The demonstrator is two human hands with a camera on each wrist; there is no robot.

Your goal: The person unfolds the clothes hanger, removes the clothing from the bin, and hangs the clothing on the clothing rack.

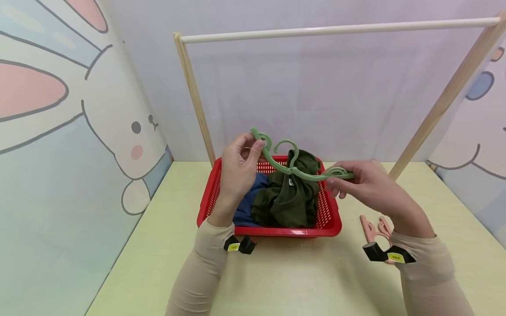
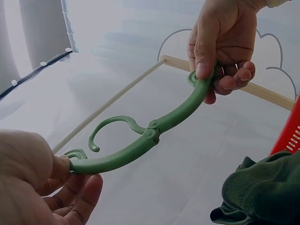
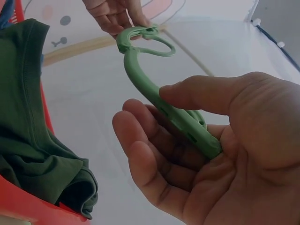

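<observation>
A green folding clothes hanger (image 1: pixel 291 170) is held up over the basket, its two arms spread and its hook pointing up. My left hand (image 1: pixel 240 169) pinches one end between thumb and fingers. At the other end, my right hand (image 1: pixel 365 182) grips the hanger arm, thumb along it, as the right wrist view shows with the green hanger (image 3: pixel 143 84). Below them a red plastic basket (image 1: pixel 272 231) contains a dark green garment (image 1: pixel 290 202) with a small white label. A blue garment (image 1: pixel 247 204) lies beside it in the basket, on the left.
Behind the basket stands a rack with a white rod (image 1: pixel 336 30) and wooden posts (image 1: pixel 446 94). A pink folding hanger (image 1: pixel 369 228) lies on the pale table (image 1: pixel 292 276), partly hidden by my right wrist. Walls with cartoon drawings enclose the table.
</observation>
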